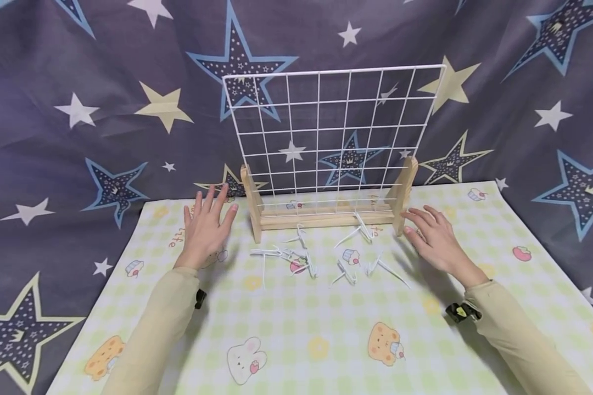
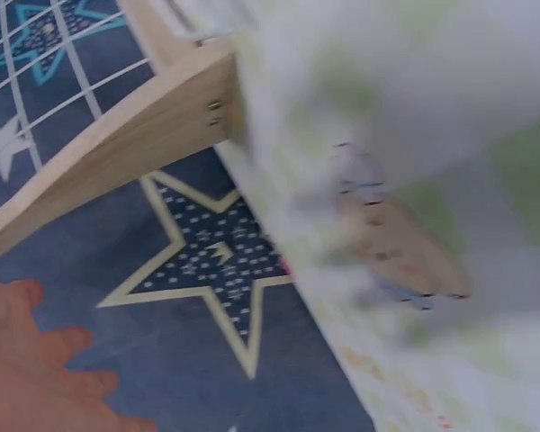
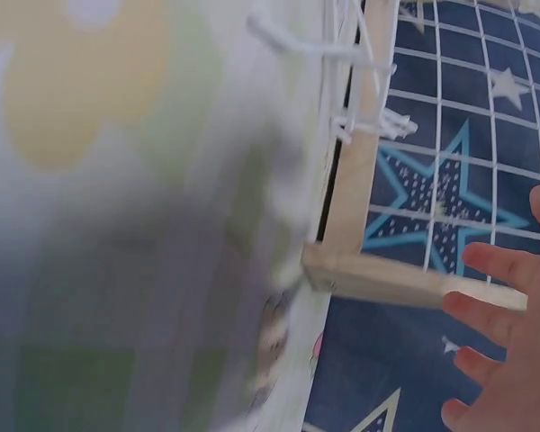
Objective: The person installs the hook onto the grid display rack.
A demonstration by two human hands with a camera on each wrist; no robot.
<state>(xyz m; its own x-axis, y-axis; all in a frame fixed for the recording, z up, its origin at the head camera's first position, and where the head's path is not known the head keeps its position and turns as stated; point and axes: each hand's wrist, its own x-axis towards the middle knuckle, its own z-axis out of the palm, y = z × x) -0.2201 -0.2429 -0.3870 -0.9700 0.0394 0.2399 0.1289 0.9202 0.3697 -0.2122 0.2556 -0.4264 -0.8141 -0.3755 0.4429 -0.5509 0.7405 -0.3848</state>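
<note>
Head cam: looks like a pause to me. Left hand [image 1: 205, 227] and right hand [image 1: 436, 241] are empty, fingers spread, flanking a wire rack [image 1: 318, 150] near the far edge of the table [image 1: 286, 321]. Skinny white hooks [image 1: 275, 252] lie in front; grabbing one calls for a fingertip pinch, I'd say. Left wrist: smooth, curvy wooden end [image 2: 135, 139]. Right wrist: neat wire squares, fingers apart, can't tell if touching.
</note>
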